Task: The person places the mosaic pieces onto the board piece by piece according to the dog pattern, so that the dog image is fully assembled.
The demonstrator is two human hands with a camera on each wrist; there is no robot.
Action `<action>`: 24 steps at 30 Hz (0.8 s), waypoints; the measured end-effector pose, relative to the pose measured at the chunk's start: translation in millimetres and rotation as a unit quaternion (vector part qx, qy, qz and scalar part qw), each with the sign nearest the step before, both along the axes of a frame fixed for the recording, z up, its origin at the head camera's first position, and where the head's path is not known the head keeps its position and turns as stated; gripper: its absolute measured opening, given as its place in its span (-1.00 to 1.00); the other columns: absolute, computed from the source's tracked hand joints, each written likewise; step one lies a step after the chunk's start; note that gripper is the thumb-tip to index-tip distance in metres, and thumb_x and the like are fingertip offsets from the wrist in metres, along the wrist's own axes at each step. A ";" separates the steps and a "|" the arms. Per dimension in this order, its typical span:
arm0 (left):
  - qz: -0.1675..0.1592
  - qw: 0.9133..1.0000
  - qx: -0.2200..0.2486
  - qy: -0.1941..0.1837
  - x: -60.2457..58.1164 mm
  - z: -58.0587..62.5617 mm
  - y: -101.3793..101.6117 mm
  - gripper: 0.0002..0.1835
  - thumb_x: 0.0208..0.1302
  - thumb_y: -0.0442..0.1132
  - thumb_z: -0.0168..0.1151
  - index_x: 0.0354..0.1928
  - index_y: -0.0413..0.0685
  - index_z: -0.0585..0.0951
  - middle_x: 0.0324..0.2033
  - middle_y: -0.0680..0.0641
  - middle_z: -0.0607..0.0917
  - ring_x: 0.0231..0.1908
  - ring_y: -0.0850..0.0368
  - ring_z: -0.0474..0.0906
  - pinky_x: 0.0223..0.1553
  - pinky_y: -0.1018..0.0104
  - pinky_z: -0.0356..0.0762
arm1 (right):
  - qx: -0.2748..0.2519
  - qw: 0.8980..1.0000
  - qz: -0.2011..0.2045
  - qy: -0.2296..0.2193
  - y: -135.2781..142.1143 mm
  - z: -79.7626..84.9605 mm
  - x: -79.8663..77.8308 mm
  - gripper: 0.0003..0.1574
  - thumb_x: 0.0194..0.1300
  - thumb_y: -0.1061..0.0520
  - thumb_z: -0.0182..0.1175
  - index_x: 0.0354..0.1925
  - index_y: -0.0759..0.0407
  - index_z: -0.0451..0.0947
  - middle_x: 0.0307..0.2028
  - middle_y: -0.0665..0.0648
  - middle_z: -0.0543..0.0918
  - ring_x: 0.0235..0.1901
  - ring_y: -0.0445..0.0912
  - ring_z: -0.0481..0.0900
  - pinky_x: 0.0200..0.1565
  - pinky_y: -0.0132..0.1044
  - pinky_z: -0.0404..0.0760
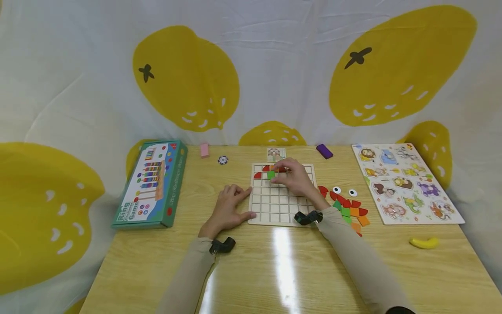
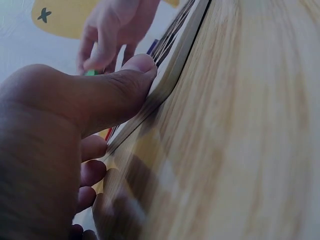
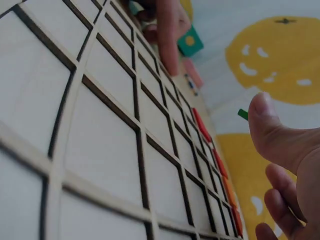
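Note:
A wooden grid board [image 1: 270,208] lies on the table before me. My right hand [image 1: 296,178] pinches a green square tile [image 1: 271,175] between thumb and fingers, over the board's upper rows. In the right wrist view the green tile [image 3: 243,114] peeks out past the thumb [image 3: 265,112], raised above the grid. Red rounded pieces [image 1: 257,175] and an orange tile [image 1: 273,167] sit in cells near the far left corner, partly covered by my right hand. My left hand [image 1: 230,207] rests at the board's left edge, fingers spread and the thumb [image 2: 135,75] touching its rim.
Loose red, orange and green pieces [image 1: 345,212] lie right of the board, near two eye discs [image 1: 352,192]. A pattern card [image 1: 276,152] stands behind it. Around are a game box [image 1: 150,183], an animal puzzle [image 1: 408,183], a toy banana [image 1: 424,243], pink [image 1: 205,150] and purple [image 1: 324,151] blocks.

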State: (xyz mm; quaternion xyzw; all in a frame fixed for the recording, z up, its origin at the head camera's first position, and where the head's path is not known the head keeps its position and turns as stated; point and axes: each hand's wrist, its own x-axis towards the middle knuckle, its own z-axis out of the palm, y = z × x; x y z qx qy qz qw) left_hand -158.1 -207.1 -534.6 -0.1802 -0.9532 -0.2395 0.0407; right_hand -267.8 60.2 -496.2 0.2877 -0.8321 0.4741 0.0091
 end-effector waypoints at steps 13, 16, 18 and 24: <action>-0.007 1.000 -0.001 0.007 -1.9 0.0 2.1 -0.07 0.08 0.40 0.30 0.46 0.18 0.33 -0.08 0.04 0.39 -0.08 0.11 0.22 -0.01 0.13 0.19 | 0.139 0.987 -0.027 0.076 -41.7 -15.5 -5.2 -0.54 -0.15 -0.22 0.59 -0.28 -0.03 0.80 0.30 0.20 0.47 0.35 0.21 0.20 0.36 0.17 0.02; -0.009 1.000 0.001 0.008 -1.8 0.8 2.0 -0.07 0.08 0.40 0.30 0.45 0.17 0.34 -0.09 0.04 0.39 -0.09 0.11 0.23 -0.01 0.14 0.19 | 0.144 0.986 -0.033 0.074 -42.4 -14.6 -4.0 -0.55 -0.16 -0.22 0.60 -0.29 -0.05 0.80 0.31 0.17 0.46 0.36 0.22 0.16 0.34 0.18 0.06; -0.010 1.000 0.001 0.009 -1.7 1.6 1.7 -0.07 0.09 0.39 0.31 0.45 0.16 0.34 -0.10 0.03 0.39 -0.09 0.10 0.23 -0.02 0.14 0.20 | 0.138 0.988 -0.032 0.067 -42.4 -14.0 -2.8 -0.60 -0.11 -0.19 0.59 -0.30 -0.04 0.81 0.31 0.17 0.45 0.35 0.20 0.15 0.33 0.18 0.07; -0.008 1.000 0.003 0.010 -1.0 3.7 -0.1 -0.09 0.08 0.34 0.34 0.44 0.13 0.37 -0.10 0.01 0.41 -0.09 0.08 0.25 -0.03 0.12 0.20 | 0.131 0.989 -0.024 0.059 -44.6 -15.0 -1.7 -0.74 0.04 -0.11 0.53 -0.34 -0.01 0.81 0.31 0.14 0.45 0.35 0.18 0.13 0.34 0.18 0.05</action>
